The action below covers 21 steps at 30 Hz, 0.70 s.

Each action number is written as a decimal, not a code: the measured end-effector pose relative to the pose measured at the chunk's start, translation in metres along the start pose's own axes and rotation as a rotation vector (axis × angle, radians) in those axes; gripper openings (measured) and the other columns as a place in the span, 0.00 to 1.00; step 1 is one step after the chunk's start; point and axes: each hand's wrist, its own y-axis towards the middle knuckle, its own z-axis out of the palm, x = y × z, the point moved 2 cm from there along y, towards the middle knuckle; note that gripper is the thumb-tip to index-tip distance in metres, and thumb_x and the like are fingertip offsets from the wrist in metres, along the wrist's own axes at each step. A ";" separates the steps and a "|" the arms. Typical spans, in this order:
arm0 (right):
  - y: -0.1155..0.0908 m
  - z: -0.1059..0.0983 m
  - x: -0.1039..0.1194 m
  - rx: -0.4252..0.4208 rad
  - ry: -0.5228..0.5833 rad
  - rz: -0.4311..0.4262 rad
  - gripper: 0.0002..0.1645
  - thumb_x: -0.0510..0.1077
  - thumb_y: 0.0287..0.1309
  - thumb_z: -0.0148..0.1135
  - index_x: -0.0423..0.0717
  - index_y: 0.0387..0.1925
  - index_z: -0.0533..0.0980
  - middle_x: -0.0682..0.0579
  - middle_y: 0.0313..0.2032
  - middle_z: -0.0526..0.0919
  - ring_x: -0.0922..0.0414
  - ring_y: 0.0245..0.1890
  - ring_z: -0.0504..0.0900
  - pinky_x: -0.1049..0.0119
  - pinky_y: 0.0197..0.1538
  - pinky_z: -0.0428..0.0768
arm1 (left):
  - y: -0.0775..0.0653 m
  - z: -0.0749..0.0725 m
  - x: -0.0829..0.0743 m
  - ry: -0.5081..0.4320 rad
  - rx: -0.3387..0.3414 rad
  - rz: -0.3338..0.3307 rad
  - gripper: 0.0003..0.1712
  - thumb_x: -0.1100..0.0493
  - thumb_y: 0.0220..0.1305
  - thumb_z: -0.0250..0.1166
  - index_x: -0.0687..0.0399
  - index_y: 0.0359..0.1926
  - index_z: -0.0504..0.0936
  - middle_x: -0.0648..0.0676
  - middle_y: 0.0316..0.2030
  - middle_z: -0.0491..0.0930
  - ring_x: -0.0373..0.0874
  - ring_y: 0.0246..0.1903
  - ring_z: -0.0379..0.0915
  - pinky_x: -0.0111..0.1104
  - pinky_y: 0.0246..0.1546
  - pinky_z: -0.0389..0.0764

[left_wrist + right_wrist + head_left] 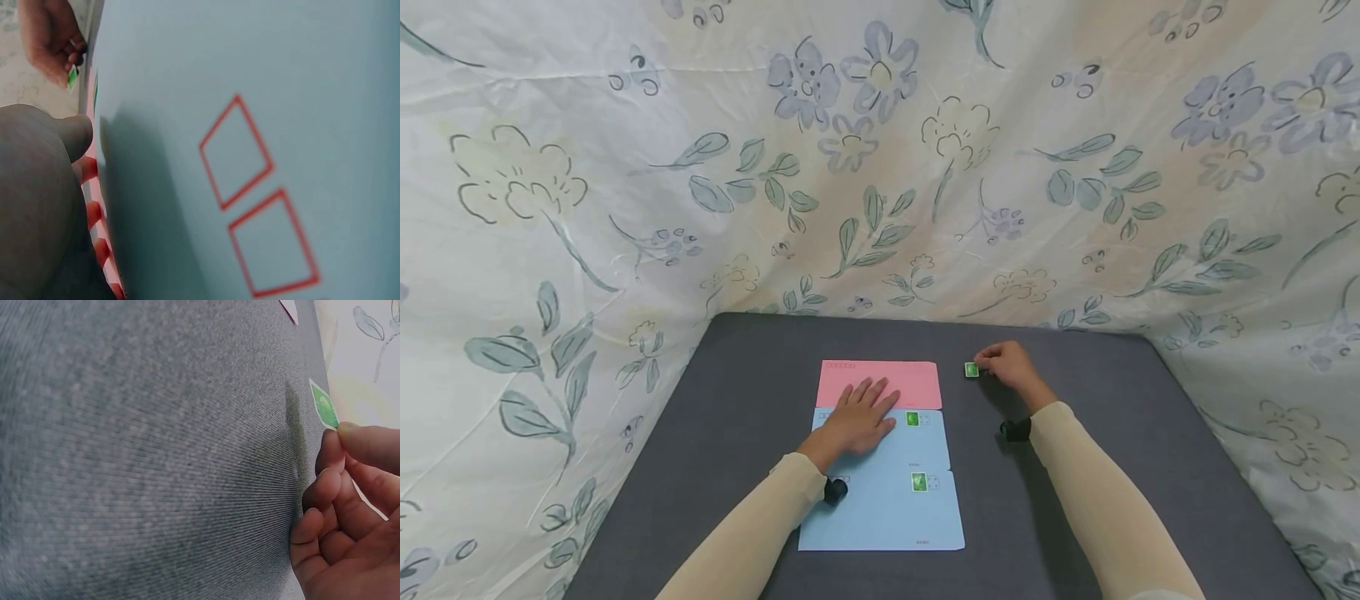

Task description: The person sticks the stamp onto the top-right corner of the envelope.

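Observation:
Between thumb and forefinger my right hand (1011, 365) pinches a small green postage stamp (972, 370) by its edge, held over the dark table to the right of the envelopes. In the right wrist view the stamp (324, 406) has a white border. My left hand (856, 419) lies with spread fingers across the pink envelope (913, 383) and the top of the upper blue envelope (925, 450). Below that is a second blue envelope (887, 525). Each blue envelope bears a green stamp at its upper right; the pink one shows no stamp.
A dark grey cloth (745, 375) covers the table under the envelopes. Behind it and at both sides hangs a white floral curtain (880, 167). Dark wrist cameras (835, 490) sit at both cuffs.

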 end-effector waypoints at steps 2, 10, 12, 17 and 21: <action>0.000 0.001 0.001 -0.008 0.008 -0.001 0.16 0.44 0.77 0.67 0.35 0.53 0.87 0.38 0.52 0.87 0.44 0.47 0.84 0.47 0.53 0.82 | 0.000 0.000 0.000 0.001 0.000 -0.002 0.38 0.38 0.86 0.49 0.41 0.88 0.57 0.54 0.87 0.47 0.58 0.85 0.37 0.57 0.82 0.41; -0.002 0.002 0.005 -0.019 0.002 -0.002 0.17 0.45 0.77 0.67 0.35 0.54 0.87 0.39 0.50 0.87 0.45 0.46 0.83 0.50 0.50 0.81 | 0.001 0.001 0.000 0.006 -0.002 -0.002 0.38 0.38 0.85 0.49 0.41 0.88 0.57 0.54 0.87 0.47 0.58 0.85 0.38 0.57 0.82 0.41; -0.002 0.002 0.005 -0.019 0.004 0.000 0.17 0.45 0.77 0.67 0.36 0.54 0.87 0.40 0.49 0.87 0.45 0.45 0.82 0.50 0.49 0.80 | 0.000 0.001 0.000 0.004 -0.004 -0.003 0.38 0.38 0.85 0.50 0.41 0.87 0.58 0.54 0.87 0.48 0.58 0.85 0.38 0.57 0.82 0.41; -0.002 0.003 0.006 -0.024 0.016 0.004 0.16 0.45 0.77 0.68 0.36 0.52 0.88 0.42 0.48 0.87 0.47 0.44 0.81 0.52 0.48 0.79 | 0.001 0.002 0.000 0.007 -0.004 -0.005 0.38 0.38 0.85 0.50 0.41 0.88 0.57 0.54 0.87 0.47 0.58 0.85 0.38 0.57 0.82 0.41; -0.001 0.004 0.005 -0.027 0.013 0.005 0.16 0.45 0.76 0.68 0.36 0.52 0.88 0.42 0.47 0.87 0.47 0.43 0.81 0.52 0.47 0.79 | 0.001 0.004 0.000 0.006 -0.005 -0.006 0.38 0.38 0.85 0.50 0.41 0.88 0.57 0.53 0.87 0.47 0.58 0.85 0.37 0.57 0.82 0.41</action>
